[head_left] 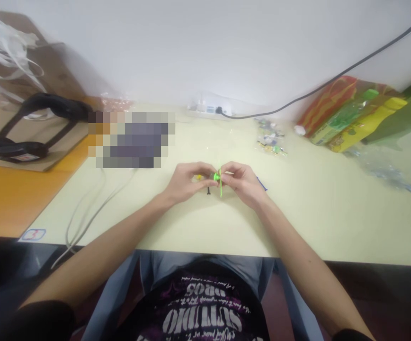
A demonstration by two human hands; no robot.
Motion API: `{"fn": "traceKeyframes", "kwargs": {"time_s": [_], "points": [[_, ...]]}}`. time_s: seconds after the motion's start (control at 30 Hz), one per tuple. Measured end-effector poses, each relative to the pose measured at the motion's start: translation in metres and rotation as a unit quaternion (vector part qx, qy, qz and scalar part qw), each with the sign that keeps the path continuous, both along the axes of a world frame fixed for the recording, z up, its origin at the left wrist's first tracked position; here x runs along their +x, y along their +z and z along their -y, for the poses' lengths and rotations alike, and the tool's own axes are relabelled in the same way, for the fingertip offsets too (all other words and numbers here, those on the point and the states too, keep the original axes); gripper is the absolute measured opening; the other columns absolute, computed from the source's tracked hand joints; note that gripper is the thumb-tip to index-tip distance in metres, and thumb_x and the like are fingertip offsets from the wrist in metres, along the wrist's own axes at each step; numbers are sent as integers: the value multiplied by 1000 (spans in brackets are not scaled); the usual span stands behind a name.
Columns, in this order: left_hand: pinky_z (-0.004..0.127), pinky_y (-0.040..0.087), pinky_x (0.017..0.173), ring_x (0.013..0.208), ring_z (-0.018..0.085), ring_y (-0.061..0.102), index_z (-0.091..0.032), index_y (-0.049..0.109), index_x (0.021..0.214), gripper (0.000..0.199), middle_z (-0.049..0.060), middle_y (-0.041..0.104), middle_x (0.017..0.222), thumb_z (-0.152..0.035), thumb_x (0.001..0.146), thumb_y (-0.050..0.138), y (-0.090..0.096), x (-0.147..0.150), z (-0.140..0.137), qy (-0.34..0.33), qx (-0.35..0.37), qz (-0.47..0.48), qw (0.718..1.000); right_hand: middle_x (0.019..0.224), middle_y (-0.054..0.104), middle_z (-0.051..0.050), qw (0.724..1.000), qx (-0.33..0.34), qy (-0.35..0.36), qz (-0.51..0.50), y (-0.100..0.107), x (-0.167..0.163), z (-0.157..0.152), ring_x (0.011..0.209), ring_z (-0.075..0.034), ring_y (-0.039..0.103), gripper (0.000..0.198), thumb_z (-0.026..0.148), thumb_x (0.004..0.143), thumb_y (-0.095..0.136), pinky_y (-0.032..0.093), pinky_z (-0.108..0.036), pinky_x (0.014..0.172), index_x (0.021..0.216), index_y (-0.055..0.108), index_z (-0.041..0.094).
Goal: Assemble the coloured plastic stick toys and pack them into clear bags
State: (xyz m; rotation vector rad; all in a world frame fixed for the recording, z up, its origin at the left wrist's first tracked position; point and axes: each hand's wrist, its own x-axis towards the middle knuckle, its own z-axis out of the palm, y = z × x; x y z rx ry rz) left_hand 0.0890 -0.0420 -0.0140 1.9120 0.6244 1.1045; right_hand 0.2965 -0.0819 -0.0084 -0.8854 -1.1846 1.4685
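Note:
My left hand (190,181) and my right hand (240,181) meet over the table in front of me. Between their fingertips is a small bright green plastic piece (216,176) with a thin upright green blade or bar (221,189) on its right side. Both hands pinch it, the left from one side and the right from the other. Under the left fingers shows a bit of yellow (199,177), and a small black part (209,191) lies just below. A thin blue stick (262,183) sticks out beside my right hand. My fingers hide much of the green piece.
Small colourful parts in clear bags (272,139) lie at the back right. Further right are a green bottle (347,113), a yellow pack (369,125) and crumpled plastic (386,171). A power strip (209,110) sits by the wall. At left are cables (95,215) and a black frame-like object (42,128).

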Motion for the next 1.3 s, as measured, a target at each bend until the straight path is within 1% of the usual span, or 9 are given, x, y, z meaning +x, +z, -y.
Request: {"fn": "traceKeyframes", "kwargs": {"time_s": [0.2, 0.4, 0.6, 0.73, 0.87, 1.03, 1.1, 1.2, 1.3], "points": [[34, 63, 82, 85, 20, 75, -18, 80, 98, 28, 9, 80, 94, -35, 79, 90, -1, 1, -2, -5, -28, 25, 999, 77, 68, 0, 1000, 13, 5, -12, -1, -4, 1, 67, -15, 65, 48, 54, 64, 96, 55, -31, 69, 81, 66, 21], [34, 63, 82, 85, 20, 75, -17, 80, 98, 27, 9, 80, 94, -32, 78, 91, 0, -1, -3, -31, -43, 39, 998, 80, 68, 0, 999, 12, 19, -23, -1, -6, 3, 65, -14, 64, 48, 54, 66, 95, 54, -30, 68, 81, 64, 21], [34, 62, 79, 83, 20, 74, -18, 81, 97, 28, 9, 79, 93, -32, 76, 93, 0, -3, -6, -49, -54, 27, 997, 73, 68, -1, 1000, 16, 14, 23, 3, -4, 3, 65, -16, 62, 47, 57, 66, 94, 53, -32, 66, 80, 68, 20], [34, 63, 78, 84, 20, 75, -17, 81, 96, 29, 10, 79, 94, -33, 76, 93, 0, -2, -4, -40, -66, 39, 996, 73, 67, 0, 998, 45, -14, 29, 3, -5, 3, 65, -16, 61, 48, 58, 66, 94, 53, -32, 65, 80, 67, 21], [34, 64, 79, 84, 20, 75, -17, 80, 97, 29, 9, 80, 94, -33, 76, 92, -1, 0, -3, -26, -65, 45, 997, 75, 66, 0, 998, 49, -20, 24, -2, -7, 1, 65, -15, 60, 50, 60, 67, 93, 52, -31, 64, 82, 65, 22], [33, 64, 81, 84, 19, 76, -18, 81, 96, 28, 8, 80, 93, -32, 76, 92, -5, 3, -3, -8, -52, 61, 997, 68, 61, 3, 999, 39, -34, 12, -8, -15, 1, 58, -13, 57, 54, 66, 69, 89, 48, -28, 58, 80, 59, 22], [33, 64, 81, 83, 19, 76, -17, 80, 96, 27, 8, 80, 93, -32, 77, 92, -2, 4, -4, -9, -49, 66, 997, 64, 59, 4, 999, 39, -38, 4, -7, -18, 2, 54, -12, 55, 55, 67, 69, 89, 45, -27, 55, 78, 58, 22], [33, 63, 80, 83, 20, 75, -17, 79, 97, 29, 9, 80, 93, -35, 79, 90, 10, 5, -6, -13, -19, 50, 999, 58, 56, 5, 998, 45, -31, 5, 4, -15, 3, 50, -11, 49, 52, 64, 74, 87, 39, -26, 51, 76, 56, 22], [34, 60, 84, 85, 20, 74, -17, 78, 98, 29, 9, 79, 95, -40, 82, 87, 28, 6, -12, 14, 62, -9, 998, 56, 56, 5, 994, 81, -45, 63, 25, 3, -1, 50, -11, 48, 48, 61, 77, 86, 38, -27, 51, 75, 59, 22]]}}
